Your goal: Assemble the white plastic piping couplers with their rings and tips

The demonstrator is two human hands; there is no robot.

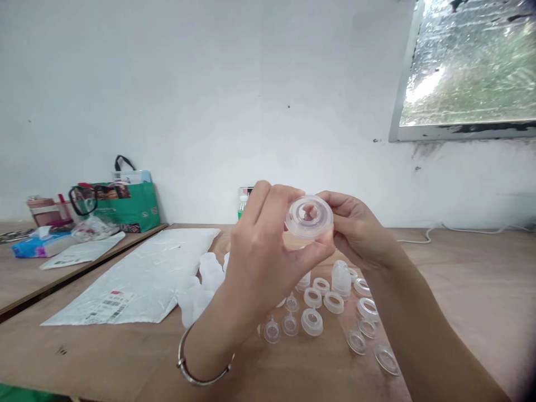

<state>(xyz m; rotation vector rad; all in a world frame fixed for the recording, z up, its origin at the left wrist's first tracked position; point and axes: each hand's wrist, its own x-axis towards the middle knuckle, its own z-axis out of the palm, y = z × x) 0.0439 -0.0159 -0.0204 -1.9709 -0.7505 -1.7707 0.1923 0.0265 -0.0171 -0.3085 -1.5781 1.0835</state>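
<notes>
My left hand (272, 240), with a bangle on the wrist, is raised above the table. Its fingers and thumb grip a round translucent plastic piece (310, 230) by the rim. The piece has concentric rings and a hole in the middle, turned towards me, with skin showing through it. My right hand (355, 226) is closed at the right side of the same piece, its fingertips partly hidden behind it. Below lie several translucent rings (312, 322), small clear discs with a raised middle (290, 324), flat clear rings (386, 359) and a domed clear cap (341, 280).
White frosted bottles (192, 298) stand left of my left forearm, beside a white mailing bag (142, 279) with a label. Further left are a green bag (142, 206), a blue tissue pack (42, 244) and a pink container (44, 211). A white cable (419, 240) runs along the wall.
</notes>
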